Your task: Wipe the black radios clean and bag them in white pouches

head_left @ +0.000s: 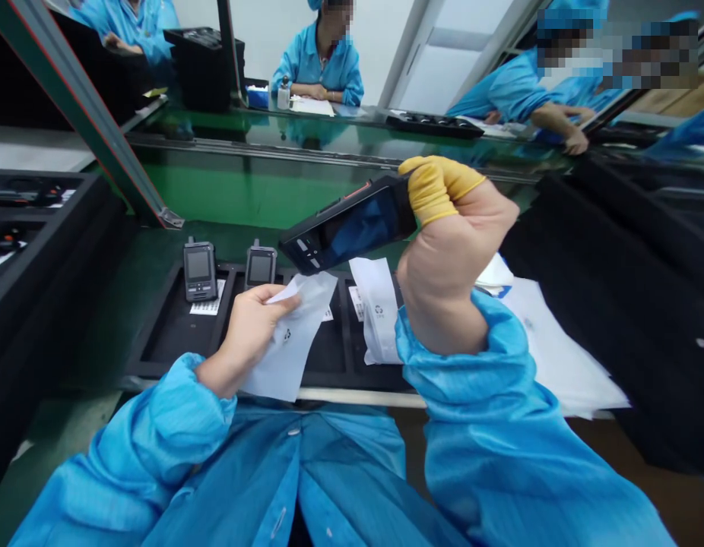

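My right hand (443, 194), with yellow finger cots on its fingers, grips a black handheld radio (357, 228) by one end. The radio is tilted, its dark screen facing me. My left hand (255, 327) pinches a white translucent plastic bag (289, 342) near its top edge, just below the radio's lower end. Both are above a black compartment tray (169, 334). Two more radios, one at the far left (200, 270) and one beside it (261, 264), stand at the tray. Another white bag (378, 311) with something inside lies in a right compartment.
Loose white bags (551, 342) are stacked at the right, next to black foam (619, 304). A black tray with parts (38, 197) stands at the left. A slanting metal post (95, 106) rises at the left. Across the bench sit several co-workers in blue (321, 64).
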A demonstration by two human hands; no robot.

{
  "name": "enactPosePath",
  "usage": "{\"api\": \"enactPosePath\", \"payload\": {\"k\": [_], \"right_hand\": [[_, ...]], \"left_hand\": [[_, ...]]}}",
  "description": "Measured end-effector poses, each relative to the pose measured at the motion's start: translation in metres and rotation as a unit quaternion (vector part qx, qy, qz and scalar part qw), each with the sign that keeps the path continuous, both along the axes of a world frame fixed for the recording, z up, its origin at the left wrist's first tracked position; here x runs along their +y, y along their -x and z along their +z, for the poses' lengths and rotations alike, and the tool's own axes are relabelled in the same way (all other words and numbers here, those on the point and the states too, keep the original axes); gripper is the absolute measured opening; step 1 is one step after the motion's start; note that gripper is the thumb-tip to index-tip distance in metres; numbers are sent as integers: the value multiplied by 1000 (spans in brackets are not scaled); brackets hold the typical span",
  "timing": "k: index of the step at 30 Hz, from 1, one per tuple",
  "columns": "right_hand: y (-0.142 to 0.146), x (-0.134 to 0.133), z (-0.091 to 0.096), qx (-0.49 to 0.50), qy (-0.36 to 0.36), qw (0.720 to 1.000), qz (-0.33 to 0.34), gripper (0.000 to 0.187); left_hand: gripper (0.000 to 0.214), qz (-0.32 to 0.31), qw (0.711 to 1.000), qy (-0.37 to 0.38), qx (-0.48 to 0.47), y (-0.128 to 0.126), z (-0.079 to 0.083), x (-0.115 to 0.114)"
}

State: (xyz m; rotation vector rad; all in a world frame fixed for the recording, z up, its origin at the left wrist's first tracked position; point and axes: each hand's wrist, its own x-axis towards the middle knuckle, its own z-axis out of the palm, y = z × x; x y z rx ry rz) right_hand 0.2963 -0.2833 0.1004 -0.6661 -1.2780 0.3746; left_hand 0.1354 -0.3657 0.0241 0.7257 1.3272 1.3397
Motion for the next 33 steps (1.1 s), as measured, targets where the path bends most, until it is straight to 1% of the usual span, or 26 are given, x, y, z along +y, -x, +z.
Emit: {"api": "enactPosePath", "payload": {"k": [3, 7, 9, 13, 17, 22, 24, 29, 33], "right_hand": [[0, -2, -8, -7, 16, 1000, -8, 20], [-9, -2, -18, -51, 46, 997, 21, 21], [-14, -2, -20, -53, 47, 997, 18, 21], [-21, -1, -19, -41, 52, 998, -17, 18], [-24, 0, -18, -69, 46, 996, -29, 20], [-19, 1, -20, -119, 39, 991, -47, 27], [-15, 1, -20, -131, 42, 989, -53, 28], [-15, -3, -20, -130, 41, 990, -45, 25], [-19, -5, -18, -135, 54, 989, -5, 21]], "left_hand": [[41, 1, 1000, -11, -22, 0, -2, -1], [43, 11, 999, -12, -38, 0, -2, -3], [44, 15, 998, -16, -51, 0, -3, -3], [47, 29, 997, -20, -65, 0, -4, -1], [49, 29, 997, -11, -64, 0, -4, 1], [48, 3, 998, 6, -62, -4, -4, 1], [48, 4, 998, 6, -65, -5, -4, 1], [50, 16, 997, -13, -70, -3, -8, 4], [48, -4, 998, -21, -57, -3, -13, 5]]}}
